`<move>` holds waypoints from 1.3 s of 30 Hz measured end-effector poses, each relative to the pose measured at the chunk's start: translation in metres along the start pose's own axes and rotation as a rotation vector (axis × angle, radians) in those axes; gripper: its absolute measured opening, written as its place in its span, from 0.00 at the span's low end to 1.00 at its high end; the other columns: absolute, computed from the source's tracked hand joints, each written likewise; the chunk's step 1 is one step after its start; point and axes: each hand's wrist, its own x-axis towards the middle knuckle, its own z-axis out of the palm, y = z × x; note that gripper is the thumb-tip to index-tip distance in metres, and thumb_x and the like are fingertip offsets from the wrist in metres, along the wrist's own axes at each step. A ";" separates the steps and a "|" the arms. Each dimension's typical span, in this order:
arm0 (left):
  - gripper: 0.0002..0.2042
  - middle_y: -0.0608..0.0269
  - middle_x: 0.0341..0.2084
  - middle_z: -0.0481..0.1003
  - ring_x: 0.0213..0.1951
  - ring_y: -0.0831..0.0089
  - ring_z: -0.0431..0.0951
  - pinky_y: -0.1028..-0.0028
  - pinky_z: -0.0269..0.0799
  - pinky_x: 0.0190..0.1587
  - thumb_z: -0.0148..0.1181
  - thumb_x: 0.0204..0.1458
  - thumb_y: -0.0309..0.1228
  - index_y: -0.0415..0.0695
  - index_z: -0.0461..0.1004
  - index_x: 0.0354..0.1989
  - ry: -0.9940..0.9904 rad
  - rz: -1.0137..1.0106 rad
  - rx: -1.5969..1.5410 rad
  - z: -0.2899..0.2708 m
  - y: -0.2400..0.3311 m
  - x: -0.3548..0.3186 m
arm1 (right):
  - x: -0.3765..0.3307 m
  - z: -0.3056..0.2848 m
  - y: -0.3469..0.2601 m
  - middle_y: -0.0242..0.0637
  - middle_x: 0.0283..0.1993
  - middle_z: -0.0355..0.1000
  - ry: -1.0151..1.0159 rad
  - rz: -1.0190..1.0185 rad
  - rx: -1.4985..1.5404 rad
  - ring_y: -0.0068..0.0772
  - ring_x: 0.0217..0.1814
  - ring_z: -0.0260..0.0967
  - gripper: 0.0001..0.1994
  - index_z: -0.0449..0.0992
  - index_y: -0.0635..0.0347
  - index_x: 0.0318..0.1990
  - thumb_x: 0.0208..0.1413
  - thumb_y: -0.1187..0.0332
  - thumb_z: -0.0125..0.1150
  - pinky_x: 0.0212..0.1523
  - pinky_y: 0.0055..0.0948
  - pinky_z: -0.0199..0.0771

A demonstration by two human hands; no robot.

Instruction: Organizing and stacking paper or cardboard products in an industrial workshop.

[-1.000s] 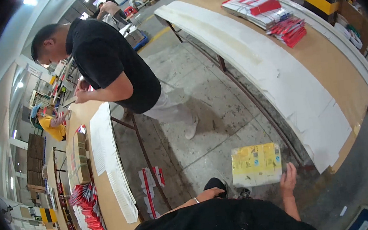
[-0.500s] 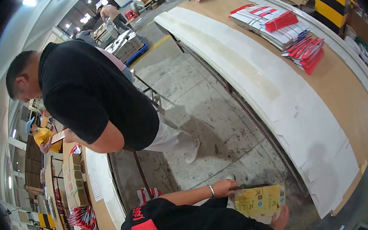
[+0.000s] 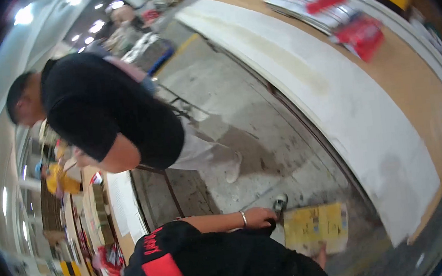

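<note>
A flat yellow printed sheet point(image 3: 314, 226), perhaps card or packaging, is held low in front of me with its pale lower border showing. My right hand point(image 3: 322, 256) grips its lower edge, the thumb lying on top and the other fingers hidden beneath. Beside the sheet's upper left corner is my left hand point(image 3: 260, 217), with a bracelet at the wrist. Its fingers are blurred, so whether they touch the sheet or are closed cannot be made out.
To the right runs a long table point(image 3: 414, 98) covered in white sheets, bearing bundles of red and white packaging point(image 3: 360, 34). A person in a black shirt point(image 3: 107, 111) stands close on my left. Behind them, another table point(image 3: 123, 200) holds stacks.
My left hand has drawn slightly away from the sheet's corner. The sheet stays in my right hand, now flatter and more fully in view. The whole view has shifted and blurred.
</note>
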 end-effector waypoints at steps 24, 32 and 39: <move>0.24 0.51 0.54 0.66 0.54 0.53 0.67 0.63 0.65 0.56 0.61 0.48 0.32 0.44 0.66 0.55 0.410 0.357 0.442 -0.096 0.133 0.169 | -0.100 -0.074 -0.177 0.52 0.58 0.63 1.258 -0.728 -1.140 0.51 0.57 0.62 0.21 0.65 0.68 0.54 0.56 0.65 0.53 0.57 0.40 0.61; 0.34 0.52 0.67 0.46 0.69 0.54 0.41 0.49 0.36 0.67 0.52 0.50 0.53 0.55 0.53 0.66 0.532 0.421 0.616 -0.168 0.128 0.345 | -0.047 0.213 -0.394 0.55 0.62 0.57 0.844 -1.513 -1.745 0.52 0.65 0.53 0.27 0.59 0.67 0.61 0.61 0.58 0.50 0.63 0.44 0.53; 0.35 0.49 0.67 0.42 0.70 0.54 0.34 0.45 0.23 0.66 0.50 0.51 0.52 0.52 0.53 0.66 0.343 0.554 0.573 -0.176 0.127 0.394 | 0.036 0.205 -0.435 0.44 0.68 0.52 0.878 -1.302 -2.186 0.46 0.70 0.47 0.26 0.56 0.61 0.64 0.61 0.61 0.43 0.67 0.43 0.46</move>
